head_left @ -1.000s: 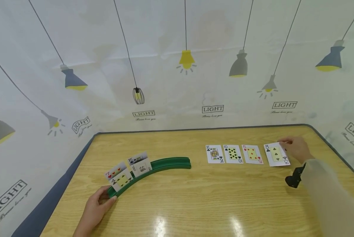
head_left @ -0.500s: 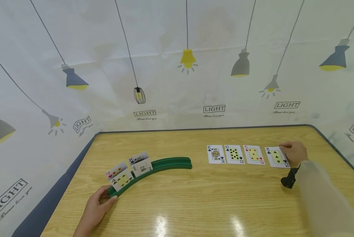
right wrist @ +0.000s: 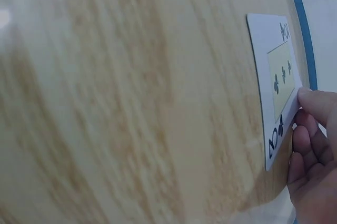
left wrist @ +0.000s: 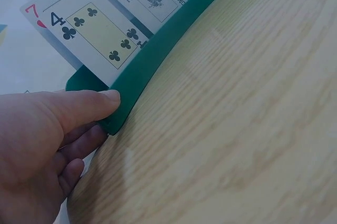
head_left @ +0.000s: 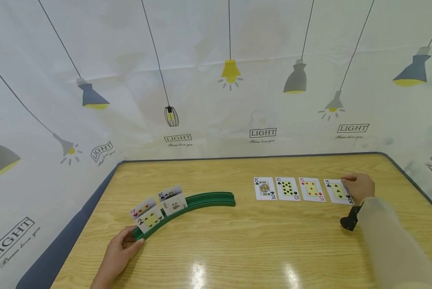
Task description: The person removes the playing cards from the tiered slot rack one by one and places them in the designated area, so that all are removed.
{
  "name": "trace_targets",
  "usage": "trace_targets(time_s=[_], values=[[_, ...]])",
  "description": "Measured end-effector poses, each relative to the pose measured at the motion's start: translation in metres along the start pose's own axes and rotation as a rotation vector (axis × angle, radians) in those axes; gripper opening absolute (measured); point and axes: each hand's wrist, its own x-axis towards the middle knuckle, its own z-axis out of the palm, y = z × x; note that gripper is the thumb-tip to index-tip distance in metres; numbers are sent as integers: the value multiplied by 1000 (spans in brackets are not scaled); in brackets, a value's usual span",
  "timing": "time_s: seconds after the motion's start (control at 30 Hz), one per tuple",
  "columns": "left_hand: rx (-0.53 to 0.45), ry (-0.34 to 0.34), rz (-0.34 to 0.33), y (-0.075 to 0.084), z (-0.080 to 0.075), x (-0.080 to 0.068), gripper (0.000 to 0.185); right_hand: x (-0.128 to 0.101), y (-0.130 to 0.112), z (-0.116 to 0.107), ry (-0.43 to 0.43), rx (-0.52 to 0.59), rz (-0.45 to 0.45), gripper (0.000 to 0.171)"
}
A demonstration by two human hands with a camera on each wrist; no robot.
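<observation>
At the left, my left hand [head_left: 115, 255] grips the near end of a curved green card holder [head_left: 211, 199], thumb on its front side in the left wrist view. Standing in the holder are a four of clubs [left wrist: 95, 34] before a seven of hearts [head_left: 141, 208], and a joker [head_left: 175, 205] before a king [head_left: 169, 194]. Over at the right, my right hand [head_left: 360, 188] pinches the right edge of a three of clubs [head_left: 336, 191], which lies face up at the end of a row. In the right wrist view the thumb [right wrist: 316, 103] meets the card's edge.
Left of the three lie a king of clubs [head_left: 264, 188], a ten of spades [head_left: 287, 189] and a five of diamonds [head_left: 311, 189], side by side on the wooden table [head_left: 237, 249]. A lamp-printed curtain [head_left: 208, 96] surrounds the table's far edge and sides.
The right hand has lowered the three of clubs slightly and straightened it into line with the row. My left hand and the holder have stayed put.
</observation>
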Motion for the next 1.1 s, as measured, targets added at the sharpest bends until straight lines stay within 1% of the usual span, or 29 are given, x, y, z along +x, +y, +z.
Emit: trace_targets(time_s=[0.2, 0.6, 0.8, 0.9, 1.03, 1.1], values=[[-7, -3, 1, 0, 0, -1, 45, -1, 1, 0, 3, 2, 0, 29], [-17, 1, -1, 1, 1, -2, 43, 0, 1, 2, -1, 24, 38, 32], [-17, 1, 1, 1, 0, -2, 42, -2, 0, 3, 4, 32, 58, 31], [-18, 0, 8, 1, 0, -2, 43, -3, 0, 1, -23, 80, 84, 35], [-18, -2, 18, 1, 0, -1, 44, -3, -1, -6, -46, 107, 93, 47], [-14, -2, 21, 1, -1, -1, 44, -3, -3, -10, -44, 108, 82, 50]])
